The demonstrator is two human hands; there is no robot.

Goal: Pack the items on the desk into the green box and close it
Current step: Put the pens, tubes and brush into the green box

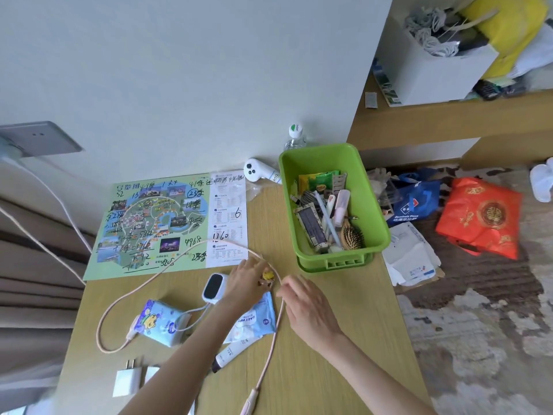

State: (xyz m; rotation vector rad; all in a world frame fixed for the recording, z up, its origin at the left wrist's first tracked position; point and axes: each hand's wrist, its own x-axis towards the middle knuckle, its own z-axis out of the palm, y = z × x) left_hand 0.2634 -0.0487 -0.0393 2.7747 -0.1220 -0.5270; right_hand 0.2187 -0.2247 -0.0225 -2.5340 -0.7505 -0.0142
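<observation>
The green box [371, 187] stands open at the desk's back right, holding a hairbrush, pens, packets and other small items. A long pink cable [143, 290] loops across the desk. My left hand [247, 281] grips the cable near a small yellow charm [268, 275]. Just to the right, my right hand [305, 304] pinches the same cable. Beside my hands lie a white power bank [213, 287], a blue tissue pack [160, 322], a wet-wipes pack [257, 320], a white tube [232, 353] and a white charger plug [127, 380].
A colourful map sheet [167, 223] lies flat at the back left. A white hair dryer [257, 170] and a water bottle [294, 136] stand by the wall behind the box. Bags and papers cover the floor right of the desk edge.
</observation>
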